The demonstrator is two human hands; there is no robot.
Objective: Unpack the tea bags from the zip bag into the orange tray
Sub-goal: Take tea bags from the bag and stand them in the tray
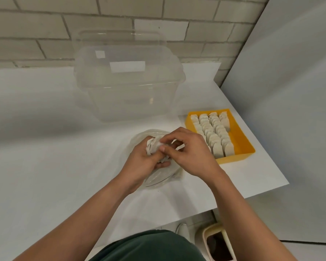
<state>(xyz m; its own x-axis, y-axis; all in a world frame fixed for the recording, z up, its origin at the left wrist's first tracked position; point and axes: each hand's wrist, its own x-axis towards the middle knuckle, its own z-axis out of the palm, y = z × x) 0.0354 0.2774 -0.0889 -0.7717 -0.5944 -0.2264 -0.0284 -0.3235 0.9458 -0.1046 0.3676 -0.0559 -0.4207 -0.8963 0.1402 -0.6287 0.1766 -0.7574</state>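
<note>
A clear zip bag (158, 178) lies crumpled on the white table in front of me. Above it my left hand (141, 162) grips a bunch of white tea bags (152, 146). My right hand (186, 153) pinches the top of that same bunch with thumb and fingertips. To the right sits the orange tray (241, 136), with several rows of tea bags (213, 132) standing upright in it; its right strip is bare.
A large clear plastic box (128, 81) with its lid stands behind the bag, near the tiled wall. The table's right edge runs just past the tray. A small bin (216, 243) sits on the floor below the table's front corner.
</note>
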